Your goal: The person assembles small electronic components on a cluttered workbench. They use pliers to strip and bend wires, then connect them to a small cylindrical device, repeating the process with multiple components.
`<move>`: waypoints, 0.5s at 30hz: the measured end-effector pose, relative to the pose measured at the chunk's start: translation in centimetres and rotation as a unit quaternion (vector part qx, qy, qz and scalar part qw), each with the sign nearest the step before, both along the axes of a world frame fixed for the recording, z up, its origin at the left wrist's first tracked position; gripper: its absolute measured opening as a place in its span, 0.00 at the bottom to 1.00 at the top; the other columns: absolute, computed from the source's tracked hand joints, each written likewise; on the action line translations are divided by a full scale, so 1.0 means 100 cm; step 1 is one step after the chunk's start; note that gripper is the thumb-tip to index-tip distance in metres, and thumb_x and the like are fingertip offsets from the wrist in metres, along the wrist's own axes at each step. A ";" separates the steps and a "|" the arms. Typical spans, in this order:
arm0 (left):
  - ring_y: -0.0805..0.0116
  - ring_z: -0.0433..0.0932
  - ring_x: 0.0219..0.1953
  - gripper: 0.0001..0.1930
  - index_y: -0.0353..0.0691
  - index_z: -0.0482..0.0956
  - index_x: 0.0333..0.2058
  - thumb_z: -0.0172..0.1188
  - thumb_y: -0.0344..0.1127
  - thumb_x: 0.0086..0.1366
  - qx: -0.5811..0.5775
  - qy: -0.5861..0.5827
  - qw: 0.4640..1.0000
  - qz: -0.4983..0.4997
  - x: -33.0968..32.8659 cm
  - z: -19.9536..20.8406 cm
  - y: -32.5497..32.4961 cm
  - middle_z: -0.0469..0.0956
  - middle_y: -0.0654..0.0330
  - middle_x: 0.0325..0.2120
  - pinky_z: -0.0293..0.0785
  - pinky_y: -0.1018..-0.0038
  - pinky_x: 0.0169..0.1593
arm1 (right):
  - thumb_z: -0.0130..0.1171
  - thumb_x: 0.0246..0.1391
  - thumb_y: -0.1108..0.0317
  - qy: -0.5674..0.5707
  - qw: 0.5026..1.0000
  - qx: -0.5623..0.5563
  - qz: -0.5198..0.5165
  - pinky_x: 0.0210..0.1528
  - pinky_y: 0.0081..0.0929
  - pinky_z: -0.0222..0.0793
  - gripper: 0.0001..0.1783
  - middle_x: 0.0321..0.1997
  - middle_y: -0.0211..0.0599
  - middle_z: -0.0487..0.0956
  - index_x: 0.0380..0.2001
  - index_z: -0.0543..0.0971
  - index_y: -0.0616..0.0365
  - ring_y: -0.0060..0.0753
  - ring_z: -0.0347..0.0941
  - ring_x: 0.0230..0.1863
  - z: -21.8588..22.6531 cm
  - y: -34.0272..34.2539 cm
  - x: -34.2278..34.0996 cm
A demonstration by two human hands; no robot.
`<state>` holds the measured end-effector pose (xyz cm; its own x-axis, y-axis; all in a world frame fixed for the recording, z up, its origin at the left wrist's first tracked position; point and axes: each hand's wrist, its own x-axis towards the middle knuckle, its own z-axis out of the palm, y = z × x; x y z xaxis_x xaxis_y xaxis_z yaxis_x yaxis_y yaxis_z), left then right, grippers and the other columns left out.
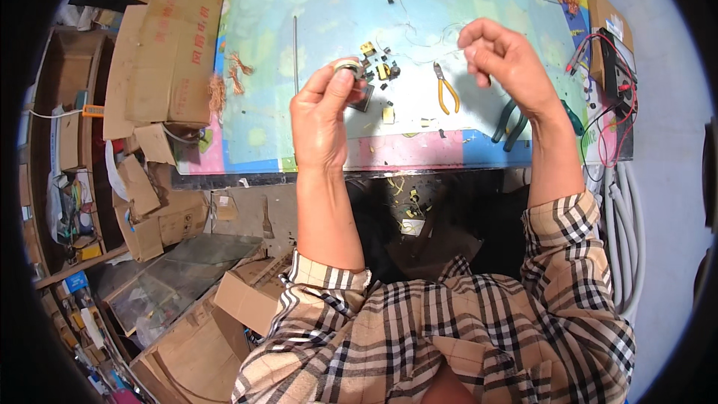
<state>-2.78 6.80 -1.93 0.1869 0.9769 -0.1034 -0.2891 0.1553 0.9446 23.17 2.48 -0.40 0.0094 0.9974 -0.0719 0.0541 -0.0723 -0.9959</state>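
Observation:
My left hand (321,116) is closed around a small round coil-like part (347,65) with a pale rim; the fingers hide much of it. Off to the right, my raised right hand (507,63) pinches a thin wire (441,55), which stretches across the tabletop toward the left hand. Loose curls of fine wire lie beyond it. Between the hands sit several small black and yellow transformer-like parts (384,71). Yellow-handled cutters (446,92) lie closer to the right hand. Dark green-handled pliers (514,123) rest partly under the right wrist.
A thin metal rod (295,52) lies left of my left hand. Copper wire bundles (217,93) sit by a cardboard box (176,52) at the table's left. On the right edge stands a black device (617,78) with red and black leads. Grey hoses (624,232) hang below.

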 end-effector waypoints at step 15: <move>0.61 0.81 0.38 0.09 0.35 0.75 0.42 0.56 0.32 0.65 -0.165 -0.220 0.958 -0.074 -0.004 -0.015 0.007 0.80 0.47 0.40 0.79 0.66 0.44 | 0.55 0.40 0.77 -0.261 0.836 0.127 0.465 0.32 0.37 0.70 0.02 0.26 0.41 0.75 0.22 0.76 0.59 0.44 0.75 0.31 -0.045 -0.075 -0.129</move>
<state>-3.20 7.52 -3.42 0.4185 0.8634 -0.2820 -0.6002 0.4959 0.6276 10.27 -4.98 -4.89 -0.8151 0.5730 -0.0860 0.4023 0.4528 -0.7957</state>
